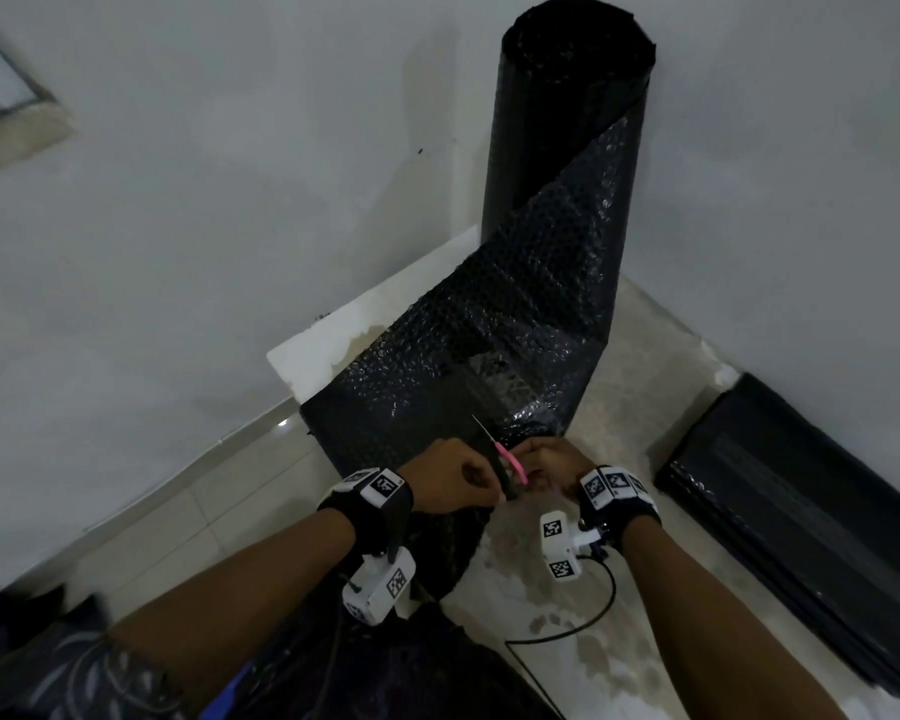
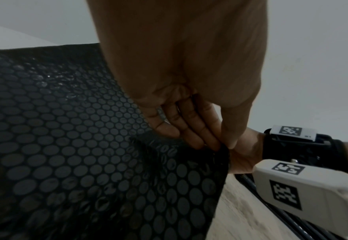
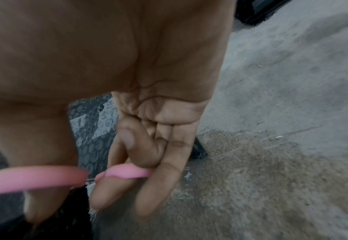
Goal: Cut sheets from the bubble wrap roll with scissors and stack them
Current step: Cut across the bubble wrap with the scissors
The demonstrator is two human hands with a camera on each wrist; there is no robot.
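While the left hand [image 1: 450, 478] curls its fingers [image 2: 186, 128] around the near edge of the bubble wrap sheet [image 1: 468, 345], the right hand [image 1: 546, 467] grips pink-handled scissors [image 1: 505, 454], blade over the sheet. Beyond stands the black roll [image 1: 567, 122]; cut sheets [image 1: 801, 517] lie stacked rightward.

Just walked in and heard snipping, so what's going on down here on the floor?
A person is cutting black bubble wrap that trails across the floor from an upright roll in the corner. The right hand works pink-handled scissors, blades open over the sheet, starting at its right edge. The left hand pinches the wrap just beside the cut. A pile of dark sheets, presumably already cut, lies along the wall to the right.
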